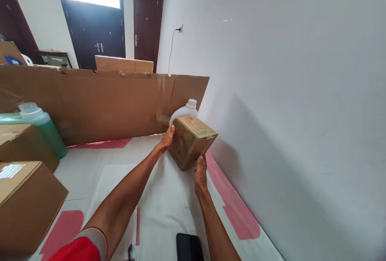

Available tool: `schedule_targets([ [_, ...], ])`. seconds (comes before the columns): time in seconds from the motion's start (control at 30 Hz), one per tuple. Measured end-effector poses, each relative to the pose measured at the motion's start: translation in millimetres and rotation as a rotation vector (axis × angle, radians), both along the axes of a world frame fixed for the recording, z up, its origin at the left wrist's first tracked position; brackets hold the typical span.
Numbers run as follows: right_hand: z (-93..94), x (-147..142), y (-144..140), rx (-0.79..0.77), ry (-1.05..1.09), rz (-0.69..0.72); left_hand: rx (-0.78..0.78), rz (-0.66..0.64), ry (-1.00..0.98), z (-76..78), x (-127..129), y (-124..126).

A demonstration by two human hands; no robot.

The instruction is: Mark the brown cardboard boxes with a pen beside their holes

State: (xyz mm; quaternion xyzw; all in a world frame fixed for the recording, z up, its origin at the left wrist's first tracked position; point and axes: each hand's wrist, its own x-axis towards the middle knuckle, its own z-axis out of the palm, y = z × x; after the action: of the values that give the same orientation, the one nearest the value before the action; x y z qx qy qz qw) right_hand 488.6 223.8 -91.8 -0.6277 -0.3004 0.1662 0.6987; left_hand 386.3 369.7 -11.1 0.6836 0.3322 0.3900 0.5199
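— What do the hands have right now?

— I see both on one small cardboard box [191,142]. My left hand [167,139] presses flat against its left side, thumb up near the top edge; that grip is spread along the cardboard, not curled. My right hand [200,174] sits under the lower near corner, fingers laid against the box. So the box is pinched between the two palms.

— Where is the box?

— Tilted, one corner down, low over the white counter [169,196] with pink patches, close to the white wall [286,112] on the right. I cannot tell whether the corner touches the surface.

— Anything touching it?

— A white plastic jug [184,111] with a white cap stands just behind it, against the box's upper back edge. Behind both runs a long cardboard sheet [99,104], standing upright like a screen.

— And further out?

— On the left, a jug of green liquid [42,126] lies tilted behind two closed cardboard boxes [27,196]. Near the bottom edge, between my forearms, lies a black phone [188,247]. Far back I see dark doors [96,31] and a cable [173,48] hanging from a wall socket.
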Motion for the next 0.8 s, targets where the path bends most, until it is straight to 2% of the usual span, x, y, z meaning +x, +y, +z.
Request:
schedule_targets([
  [0.1,6.7,-7,-15,-0.017,0.046,0.055,0.025,0.053,0.056,1.2,-12,-12],
  [0.17,10.3,-19,-28,-0.028,0.087,0.094,0.054,0.079,0.099,-4.5,-39,-32],
  [0.27,13.4,-52,-49,-0.038,0.157,0.196,0.132,0.121,0.133,-16.4,-109,-81],
  [0.43,14.0,-132,-72,-0.057,0.348,0.506,0.303,0.260,0.140,-34.9,-250,-189],
  [0.53,14.7,-188,-80,-0.084,0.419,0.640,0.291,0.368,0.147,-45.9,-308,-250],
  [0.67,13.1,-249,-104,-0.159,0.453,0.718,0.261,0.593,0.151,-53.1,-349,-310],
  [0.8,9.7,-269,-131,-0.166,0.495,0.736,0.362,0.682,0.203,-43.8,-365,-349],
])
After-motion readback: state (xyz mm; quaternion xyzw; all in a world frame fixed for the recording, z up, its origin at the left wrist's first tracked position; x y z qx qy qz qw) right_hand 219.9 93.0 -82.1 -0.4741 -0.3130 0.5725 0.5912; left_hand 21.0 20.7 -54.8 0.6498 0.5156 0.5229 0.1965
